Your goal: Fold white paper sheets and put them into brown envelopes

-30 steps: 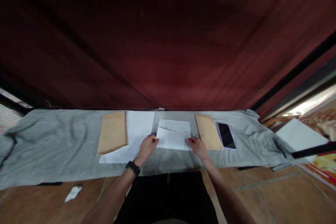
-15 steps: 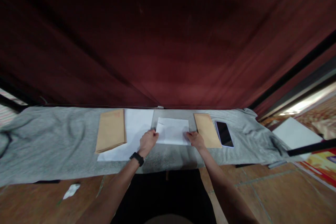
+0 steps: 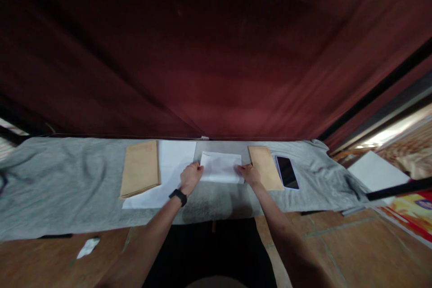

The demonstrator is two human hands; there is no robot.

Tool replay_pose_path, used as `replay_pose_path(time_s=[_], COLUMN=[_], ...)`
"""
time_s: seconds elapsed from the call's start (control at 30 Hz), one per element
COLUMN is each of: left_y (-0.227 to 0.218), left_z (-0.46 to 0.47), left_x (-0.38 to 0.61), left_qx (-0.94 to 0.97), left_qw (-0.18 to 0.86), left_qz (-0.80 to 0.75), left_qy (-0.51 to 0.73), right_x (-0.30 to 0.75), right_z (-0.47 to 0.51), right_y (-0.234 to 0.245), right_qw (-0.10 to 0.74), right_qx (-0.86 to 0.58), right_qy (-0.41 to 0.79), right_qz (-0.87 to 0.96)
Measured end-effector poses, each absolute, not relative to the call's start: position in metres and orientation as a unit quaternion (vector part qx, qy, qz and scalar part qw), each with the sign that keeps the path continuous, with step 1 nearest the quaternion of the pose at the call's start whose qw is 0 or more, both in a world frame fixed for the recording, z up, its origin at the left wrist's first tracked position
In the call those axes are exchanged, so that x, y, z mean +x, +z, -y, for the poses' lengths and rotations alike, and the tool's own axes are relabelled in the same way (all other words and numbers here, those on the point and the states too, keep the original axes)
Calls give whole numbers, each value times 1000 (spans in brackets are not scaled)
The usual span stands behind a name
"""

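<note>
bench [image 3: 91, 184], grey-draped | white paper [image 3: 221, 168]: on it, just left of lone brown envelope [image 3: 267, 168] | left hand [image 3: 191, 177], right hand [image 3: 250, 174]: fingers pinching paper's opposite side edges | keep both sides level, tension even, corners square; light grip avoids wrinkles

Head-worn camera: faces forward and down from close above grey cloth [image 3: 87, 184]; red backdrop [image 3: 209, 54] at 12 o'clock, wearer's legs [image 3: 189, 252] at 6.
</note>
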State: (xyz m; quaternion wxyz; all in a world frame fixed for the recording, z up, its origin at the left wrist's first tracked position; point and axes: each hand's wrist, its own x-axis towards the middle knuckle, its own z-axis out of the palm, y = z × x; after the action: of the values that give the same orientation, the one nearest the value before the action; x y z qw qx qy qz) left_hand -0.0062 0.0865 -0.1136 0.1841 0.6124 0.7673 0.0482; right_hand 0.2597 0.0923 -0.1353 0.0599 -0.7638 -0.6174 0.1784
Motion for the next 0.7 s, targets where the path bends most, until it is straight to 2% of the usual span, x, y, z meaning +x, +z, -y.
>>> replay_pose_path(time_s=[0.27, 0.7], left_y=[-119, -114], left_z=[-99, -104], left_x=[-5, 3], left_qx=[610, 594], left_qw=[172, 154], left_qz=[-772, -788], left_qy=[49, 47], right_x=[257, 246], right_z=[-106, -110], right_y=[-130, -126], right_qw=[26, 18], right_qx=[-779, -798], right_qy=[192, 127], right_qz=[597, 589])
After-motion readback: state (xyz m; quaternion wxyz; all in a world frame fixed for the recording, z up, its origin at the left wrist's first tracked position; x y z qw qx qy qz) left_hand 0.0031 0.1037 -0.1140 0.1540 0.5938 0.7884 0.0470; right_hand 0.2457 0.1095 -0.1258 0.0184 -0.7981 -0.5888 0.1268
